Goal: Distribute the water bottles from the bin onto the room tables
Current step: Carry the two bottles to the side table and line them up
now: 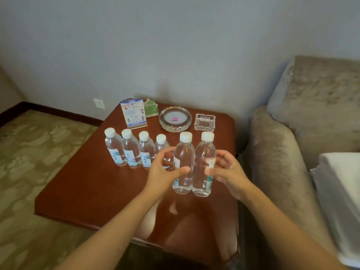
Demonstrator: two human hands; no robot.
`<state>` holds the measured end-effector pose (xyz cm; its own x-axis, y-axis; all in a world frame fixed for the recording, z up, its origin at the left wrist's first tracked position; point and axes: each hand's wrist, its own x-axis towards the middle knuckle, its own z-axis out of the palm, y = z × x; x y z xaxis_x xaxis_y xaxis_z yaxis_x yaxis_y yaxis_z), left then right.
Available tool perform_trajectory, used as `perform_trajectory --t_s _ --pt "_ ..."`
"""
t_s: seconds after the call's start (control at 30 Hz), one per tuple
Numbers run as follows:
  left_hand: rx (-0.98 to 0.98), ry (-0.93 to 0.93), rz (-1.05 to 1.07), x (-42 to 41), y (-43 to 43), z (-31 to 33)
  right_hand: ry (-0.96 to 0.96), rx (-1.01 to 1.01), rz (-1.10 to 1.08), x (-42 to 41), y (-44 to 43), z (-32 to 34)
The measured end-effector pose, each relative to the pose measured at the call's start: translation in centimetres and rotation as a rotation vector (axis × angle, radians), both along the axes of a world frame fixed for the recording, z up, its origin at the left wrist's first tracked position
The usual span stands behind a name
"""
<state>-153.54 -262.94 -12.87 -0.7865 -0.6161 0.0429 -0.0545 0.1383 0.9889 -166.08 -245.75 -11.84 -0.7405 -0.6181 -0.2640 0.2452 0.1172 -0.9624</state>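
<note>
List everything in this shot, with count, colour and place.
White-capped plastic water bottles: four, clear, upright row on the table.
Held water bottles: two, clear, one per hand.
Glossy wooden table: one, red-brown, against the wall.
Round glass dish: one, clear, table's far side.
Square glass ashtray: one, clear, right of the dish.
Printed standing card: one, blue-white, table's far left.
Paper packet: one, green, beside the card.
Plush armchair: one, beige, right of the table.
Folded linen: stack, white, far right.
Left hand: one, grips the left held bottle.
Right hand: one, grips the right held bottle.

Forearms extended, left hand [165, 172] and right hand [228, 171] face inward, fingers [224, 155] curled.
</note>
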Motion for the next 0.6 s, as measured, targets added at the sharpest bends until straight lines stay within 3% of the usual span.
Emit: perform_trajectory --t_s 0.33,0.6 --pt "-0.237 0.281 -0.046 -3.0 -0.5 -9.2 0.289 -0.185 -0.097 -1.3 0.2 -9.1" --pt "-0.252 0.325 0.005 -2.6 -0.6 -11.5 0.384 -0.153 -0.180 0.3 -1.0 -10.5"
